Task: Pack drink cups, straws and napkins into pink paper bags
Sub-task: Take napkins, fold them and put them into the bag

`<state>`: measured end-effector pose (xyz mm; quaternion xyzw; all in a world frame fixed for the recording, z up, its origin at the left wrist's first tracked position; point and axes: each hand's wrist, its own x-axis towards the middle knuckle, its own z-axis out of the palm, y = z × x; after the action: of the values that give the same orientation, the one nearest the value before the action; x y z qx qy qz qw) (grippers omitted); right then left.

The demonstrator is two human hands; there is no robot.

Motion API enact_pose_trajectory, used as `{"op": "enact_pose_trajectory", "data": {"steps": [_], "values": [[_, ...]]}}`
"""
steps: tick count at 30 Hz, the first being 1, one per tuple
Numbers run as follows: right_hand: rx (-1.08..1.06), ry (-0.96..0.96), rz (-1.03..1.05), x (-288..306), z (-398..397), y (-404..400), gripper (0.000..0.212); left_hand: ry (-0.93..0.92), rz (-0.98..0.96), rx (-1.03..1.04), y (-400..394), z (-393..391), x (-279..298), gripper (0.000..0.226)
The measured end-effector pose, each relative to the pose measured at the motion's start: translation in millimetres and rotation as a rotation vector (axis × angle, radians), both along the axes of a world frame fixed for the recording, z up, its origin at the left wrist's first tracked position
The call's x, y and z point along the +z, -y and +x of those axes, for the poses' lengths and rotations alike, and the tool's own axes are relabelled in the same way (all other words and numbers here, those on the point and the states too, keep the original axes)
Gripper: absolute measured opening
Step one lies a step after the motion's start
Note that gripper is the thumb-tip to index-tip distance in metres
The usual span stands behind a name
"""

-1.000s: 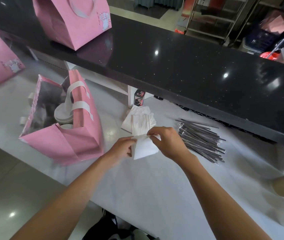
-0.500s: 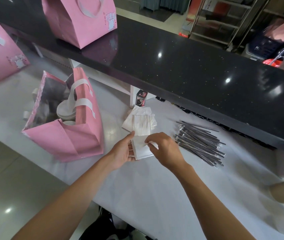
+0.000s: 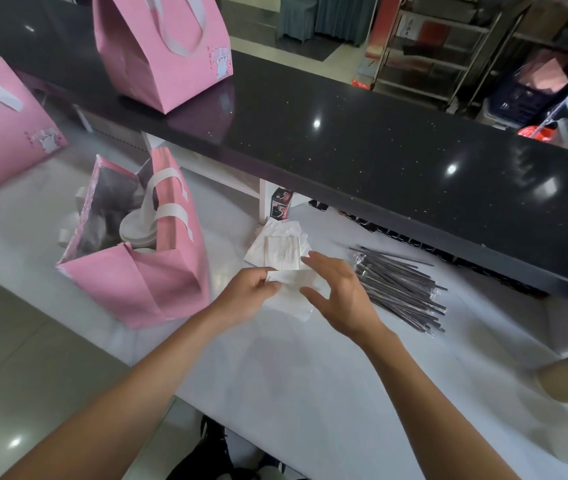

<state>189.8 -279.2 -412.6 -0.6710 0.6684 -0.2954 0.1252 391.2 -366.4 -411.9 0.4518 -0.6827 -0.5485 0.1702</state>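
An open pink paper bag [image 3: 158, 289] stands on the white counter [image 3: 310, 375], with white cup lids [image 3: 137, 226] showing inside. My left hand [image 3: 248, 292] pinches a folded white napkin [image 3: 289, 289] just right of the bag. My right hand [image 3: 341, 292] hovers over the napkin's right side, fingers spread, holding nothing. Behind the hands lies a small stack of napkins [image 3: 279, 249]. A pile of wrapped dark straws [image 3: 400, 285] lies to the right of my right hand.
A black raised counter [image 3: 379, 140] runs across the back with a closed pink bag [image 3: 165, 50] on it. Another pink bag [image 3: 2, 123] stands at far left. A small dark box [image 3: 281, 207] sits under the ledge. Metal shelving stands behind.
My right hand has let go of the napkin and opened its fingers. My left hand keeps the napkin, now lower and flatter. The camera has tilted slightly.
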Motion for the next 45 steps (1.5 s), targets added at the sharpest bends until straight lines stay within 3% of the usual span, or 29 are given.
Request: {"op": "enact_pose_trajectory", "data": {"steps": [3, 5, 9, 18, 24, 28, 33, 41, 45], "values": [[0.036, 0.092, 0.110, 16.6, 1.8, 7.2, 0.062, -0.001, -0.126, -0.065, 3.3, 5.0, 18.0, 0.041], [0.031, 0.142, 0.169, 25.6, 4.7, 10.7, 0.046, -0.015, -0.178, -0.083, 5.6, 8.2, 30.5, 0.048], [0.003, 0.227, 0.109, 40.9, 13.2, 14.4, 0.010, -0.053, -0.293, -0.072, 10.6, 14.8, 50.8, 0.034], [0.017, 0.282, -0.077, 100.3, 36.3, 58.4, 0.012, -0.049, -0.561, 0.015, 29.7, 52.3, 123.8, 0.013], [0.092, 0.332, -0.109, 140.7, 88.5, 114.3, 0.010, 0.090, -0.870, 0.174, 70.2, 144.2, 147.2, 0.021], [0.099, 0.334, -0.076, 149.4, 146.8, 154.1, 0.010, 0.328, -0.967, 0.014, 104.8, 199.3, 132.9, 0.014], [0.070, 0.239, 0.058, 141.0, 217.6, 190.7, 0.016, 0.544, -1.004, -0.212, 130.8, 246.4, 116.6, 0.029], [-0.072, -0.099, 0.179, 105.8, 265.5, 212.4, 0.027, 0.454, -1.008, -0.450, 163.4, 290.0, 105.3, 0.034], [-0.113, -0.129, 0.262, 107.7, 276.6, 216.3, 0.024, 0.394, -1.069, -0.541, 174.9, 294.3, 102.7, 0.036]]}}
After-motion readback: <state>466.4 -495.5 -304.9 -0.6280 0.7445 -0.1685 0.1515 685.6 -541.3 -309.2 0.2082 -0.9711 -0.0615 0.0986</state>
